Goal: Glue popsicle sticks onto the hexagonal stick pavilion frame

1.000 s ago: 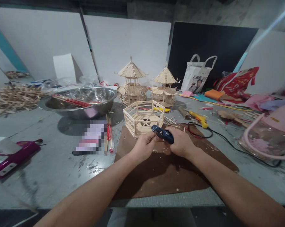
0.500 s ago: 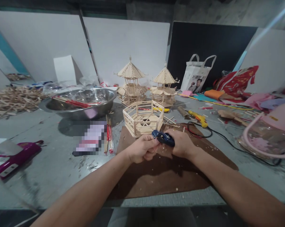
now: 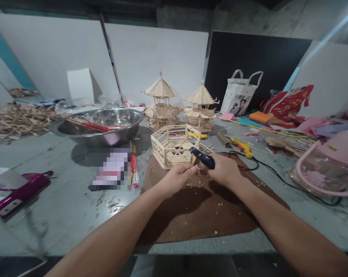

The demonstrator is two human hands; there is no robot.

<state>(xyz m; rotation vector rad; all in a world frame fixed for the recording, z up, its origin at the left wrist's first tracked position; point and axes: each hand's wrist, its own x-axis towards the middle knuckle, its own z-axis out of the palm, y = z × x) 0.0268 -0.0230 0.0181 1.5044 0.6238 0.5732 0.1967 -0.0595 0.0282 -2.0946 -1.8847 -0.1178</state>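
My left hand (image 3: 179,177) is closed in a pinch over the brown mat (image 3: 188,219). A small pale bit, seemingly the end of a thin wooden stick (image 3: 197,167), shows at its fingertips. Just right of it, my right hand (image 3: 225,169) is wrapped round a dark blue cutter (image 3: 202,157), whose head points up and left, apart from the left fingers. Its exact kind is hard to make out. Behind both hands, a six-sided frame of wooden sticks (image 3: 174,157) stands at the mat's far edge. Pale chips are scattered on the mat.
Two stick pagodas (image 3: 161,92) stand farther back. A steel basin (image 3: 96,123) with red-wrapped sticks is at left, near a blurred-out flat object (image 3: 112,167). On the right lie a yellow glue gun (image 3: 241,146) with its black cord and a pink-lidded clear container (image 3: 330,165).
The cutter has moved away from my left fingertips and now tilts up to the left. My left hand has shifted slightly right, and more chips lie on the mat.
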